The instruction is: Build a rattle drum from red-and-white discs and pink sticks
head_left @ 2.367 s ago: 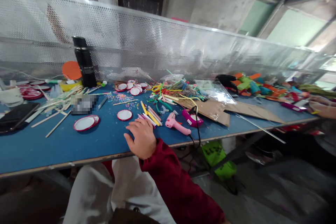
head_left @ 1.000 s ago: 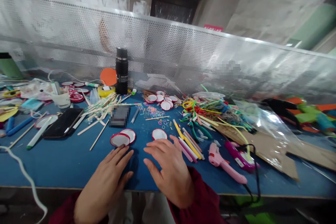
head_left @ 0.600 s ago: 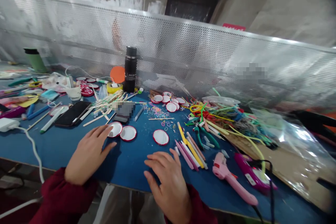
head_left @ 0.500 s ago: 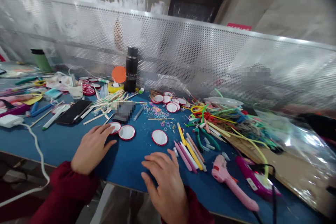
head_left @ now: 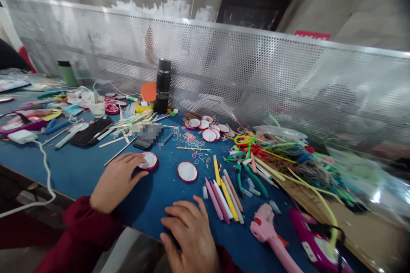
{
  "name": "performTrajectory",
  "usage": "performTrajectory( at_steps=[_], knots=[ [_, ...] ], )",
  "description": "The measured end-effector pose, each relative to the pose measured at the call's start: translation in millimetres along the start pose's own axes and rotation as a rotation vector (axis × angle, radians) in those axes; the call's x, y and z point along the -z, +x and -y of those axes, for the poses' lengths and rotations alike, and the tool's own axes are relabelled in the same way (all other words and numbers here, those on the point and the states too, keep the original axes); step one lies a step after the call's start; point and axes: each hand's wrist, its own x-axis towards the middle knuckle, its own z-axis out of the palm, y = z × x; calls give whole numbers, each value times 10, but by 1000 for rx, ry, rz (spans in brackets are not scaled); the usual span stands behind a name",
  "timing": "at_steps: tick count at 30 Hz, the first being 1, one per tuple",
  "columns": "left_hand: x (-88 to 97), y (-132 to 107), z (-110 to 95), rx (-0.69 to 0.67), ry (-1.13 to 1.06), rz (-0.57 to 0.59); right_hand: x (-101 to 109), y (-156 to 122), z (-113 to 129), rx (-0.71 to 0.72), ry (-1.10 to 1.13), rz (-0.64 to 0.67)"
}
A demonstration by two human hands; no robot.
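Observation:
Two round lids with white faces and red rims lie near the front of the blue table (head_left: 166,190). My left hand (head_left: 117,179) reaches over the left lid (head_left: 150,161), its fingertips on the white face and its thumb against the near rim. Part of that lid is hidden beneath the fingers. Apart from both hands, the other lid (head_left: 187,172) rests flat to the right. Below it my right hand (head_left: 190,234) hovers over the table edge, fingers spread, nothing in them. Glue sticks (head_left: 226,198) in pink, purple, white and yellow lie beside it.
Pink glue gun (head_left: 269,230), purple device (head_left: 315,234) and green-handled pliers (head_left: 253,175) lie at the right. Behind are more lids (head_left: 209,135), tiny coloured bands (head_left: 188,138), wooden sticks (head_left: 137,121), a phone (head_left: 91,132) and a black bottle (head_left: 163,85). A perforated metal screen (head_left: 205,68) stands behind.
The lid that was under my left fingers no longer shows separately; my fingers and thumb now meet the neighbouring lid. My right hand stays spread. The view has shifted slightly.

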Motion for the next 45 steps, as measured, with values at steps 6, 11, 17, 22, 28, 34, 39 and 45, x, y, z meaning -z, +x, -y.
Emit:
performTrajectory(
  at_steps=[6, 11, 17, 22, 28, 34, 39, 45],
  knots=[
    [-24, -68, 611, 219, 235, -86, -52, 29, -50, 48, -22, -27],
    [-204, 43, 1061, 260, 350, 59, -79, 42, -84, 70, -82, -74],
    [16, 69, 930, 341, 317, 68, -74, 15, -45, -11, -107, -96],
    [131, 47, 840, 466, 301, 122, -56, 25, 26, -43, -101, -72],
    [194, 36, 821, 567, 258, 180, -68, -33, 129, -74, -68, -140],
    [243, -132, 273, 337, 76, -204, -24, -97, 161, -51, -46, -246],
    [-28, -312, -690, 1, -648, -39, 46, 48, 178, -268, 245, -335],
    [-287, -415, -1065, -37, -840, 116, 112, 170, 82, -488, 486, -432]
  ],
)
